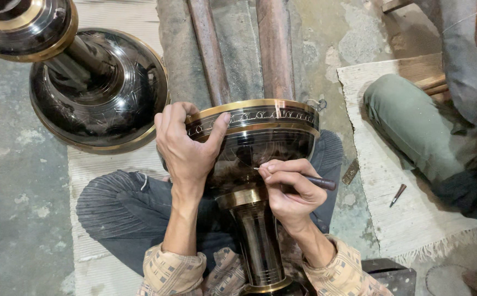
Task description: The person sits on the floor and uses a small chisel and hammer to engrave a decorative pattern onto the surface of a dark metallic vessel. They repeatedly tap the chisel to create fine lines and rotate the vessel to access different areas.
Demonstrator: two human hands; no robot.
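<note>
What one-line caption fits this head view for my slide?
Left hand steadies a black, brass-banded vase while the right hand holds an engraving tool to its surface.

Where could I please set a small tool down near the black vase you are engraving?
Bare room: the pale woven mat between your right hand and the neighbour's green-trousered leg, beside the small dark tool; also the grey concrete floor at far left. Crowded: around the second black-and-brass vase.

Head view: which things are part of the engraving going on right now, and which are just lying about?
In use:
- black and brass vase, gripped at the rim by the left hand
- engraving tool, held in the right hand, tip on the bowl

Lying about:
- second black vase
- small tool on the mat
- two pipes
</note>
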